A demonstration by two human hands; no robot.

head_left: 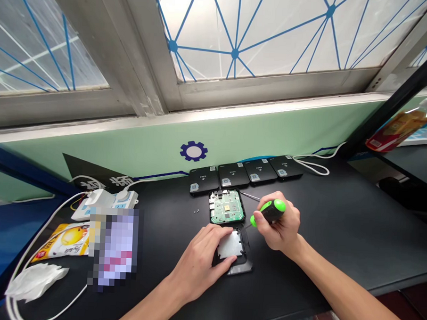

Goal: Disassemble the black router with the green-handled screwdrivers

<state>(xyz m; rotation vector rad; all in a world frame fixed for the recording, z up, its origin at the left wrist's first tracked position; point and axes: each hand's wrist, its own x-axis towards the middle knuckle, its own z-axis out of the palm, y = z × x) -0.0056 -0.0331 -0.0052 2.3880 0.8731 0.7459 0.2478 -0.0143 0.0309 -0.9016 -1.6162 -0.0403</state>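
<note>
- Stretching across the scene, a black table [341, 231] sits against a green wall [93, 152].
- Right hand [277, 224]: curled closed, gripping a screwdriver [269, 212] with a green and black handle, just right of the black case.
- Left hand [202, 258]: open, fingers spread and lying almost flat, touching a silver plate [230, 244] in an open black case [242, 260] near the middle of the table.
- Four black boxes [246, 174] stand in a row along the far side.
- A green circuit board [227, 207] lies in a black tray just beyond the plate.
- Tiny screws [196, 210] lie left of the board.
</note>
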